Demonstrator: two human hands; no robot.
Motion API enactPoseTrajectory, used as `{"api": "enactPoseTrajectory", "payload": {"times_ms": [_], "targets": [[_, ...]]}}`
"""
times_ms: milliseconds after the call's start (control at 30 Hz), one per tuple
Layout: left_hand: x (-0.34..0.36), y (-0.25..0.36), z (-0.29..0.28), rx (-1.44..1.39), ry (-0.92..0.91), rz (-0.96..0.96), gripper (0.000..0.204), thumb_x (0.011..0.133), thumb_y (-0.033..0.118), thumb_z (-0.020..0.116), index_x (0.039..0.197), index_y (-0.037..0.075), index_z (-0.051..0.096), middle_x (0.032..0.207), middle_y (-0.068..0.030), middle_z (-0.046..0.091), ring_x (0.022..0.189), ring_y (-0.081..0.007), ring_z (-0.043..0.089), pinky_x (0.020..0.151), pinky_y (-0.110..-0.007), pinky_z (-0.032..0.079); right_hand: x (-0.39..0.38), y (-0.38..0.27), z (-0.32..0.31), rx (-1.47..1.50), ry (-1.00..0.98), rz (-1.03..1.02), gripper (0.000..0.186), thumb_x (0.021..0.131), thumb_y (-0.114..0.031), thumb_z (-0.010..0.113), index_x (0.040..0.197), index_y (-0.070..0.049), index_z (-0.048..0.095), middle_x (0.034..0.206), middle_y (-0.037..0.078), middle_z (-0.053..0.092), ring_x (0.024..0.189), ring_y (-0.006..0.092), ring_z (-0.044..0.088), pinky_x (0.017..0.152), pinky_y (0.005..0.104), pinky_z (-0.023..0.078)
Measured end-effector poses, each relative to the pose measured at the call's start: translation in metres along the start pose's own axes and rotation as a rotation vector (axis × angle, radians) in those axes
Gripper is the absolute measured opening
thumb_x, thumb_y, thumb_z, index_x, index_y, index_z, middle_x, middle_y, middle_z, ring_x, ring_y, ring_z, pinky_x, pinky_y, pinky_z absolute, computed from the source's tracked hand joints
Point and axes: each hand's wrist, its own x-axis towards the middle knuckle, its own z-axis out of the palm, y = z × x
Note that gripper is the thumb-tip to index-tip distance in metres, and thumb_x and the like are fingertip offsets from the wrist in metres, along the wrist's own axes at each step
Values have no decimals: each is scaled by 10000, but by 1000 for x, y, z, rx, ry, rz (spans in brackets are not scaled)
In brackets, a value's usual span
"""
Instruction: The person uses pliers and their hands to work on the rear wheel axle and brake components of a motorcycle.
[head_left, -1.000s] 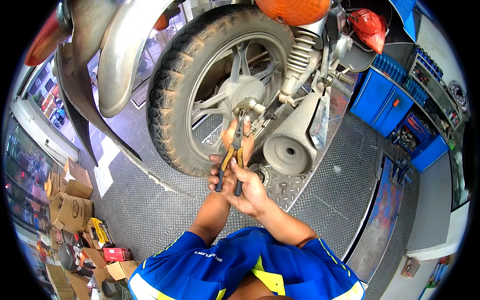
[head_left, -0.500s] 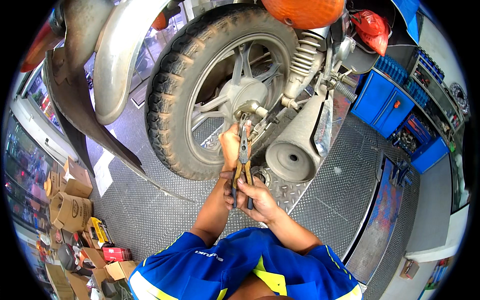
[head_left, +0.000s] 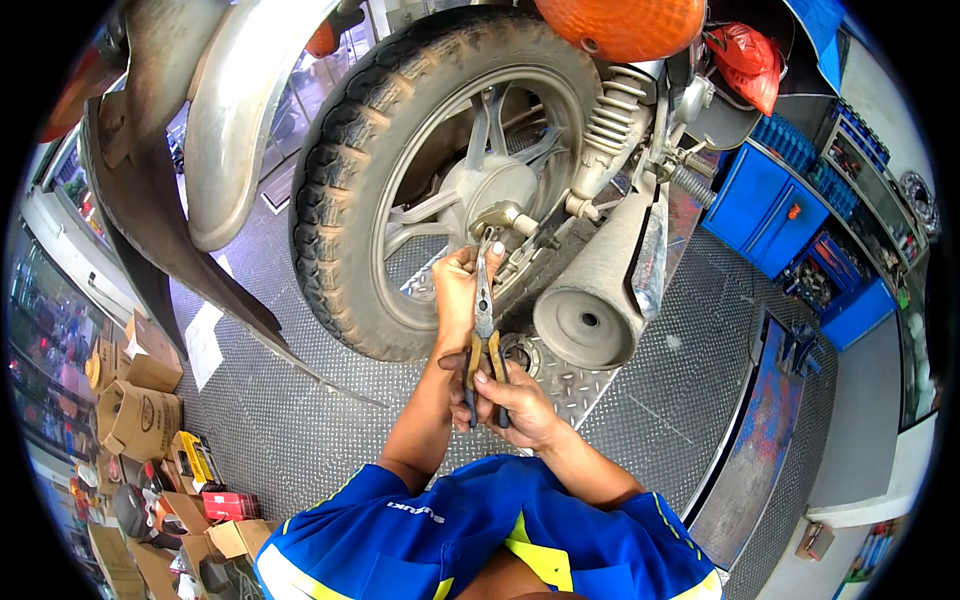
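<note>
Holding pliers (head_left: 484, 322) by handles (head_left: 473, 368) in right hand (head_left: 518, 405), near wheel (head_left: 493, 190); likely stiff, heavy. Can't tell left hand's (head_left: 457, 287) grip.

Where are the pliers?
In the head view, the pliers are near the middle, below the wheel hub, with their handles in the right hand and their tips by the left hand.

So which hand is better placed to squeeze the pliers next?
Probably your right hand: it grips the pliers by the handles, while your left hand is up by their nose, near the wheel hub.
</note>
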Motion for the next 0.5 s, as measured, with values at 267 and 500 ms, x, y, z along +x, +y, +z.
{"api": "enactPoseTrajectory", "payload": {"times_ms": [267, 500], "targets": [[-6, 12, -12, -271, -123, -173, 309, 970, 288, 776, 880, 1, 707, 648, 23, 593, 516, -54, 492, 462, -250, 364, -2, -2, -4, -75, -54, -22, 503, 1068, -276, 608, 1431, 55, 496, 999, 120, 609, 856, 201, 607, 725, 367, 531], [-5, 7, -11, -380, -93, -213, 401, 1026, 378, 688, 792, 55, 654, 647, -9, 609, 497, -85, 522, 467, -250, 407, -5, -4, -4, -102, -27, -9, 520, 1064, -288, 620, 1436, 54, 495, 997, 112, 609, 835, 187, 604, 705, 356, 522]]}}
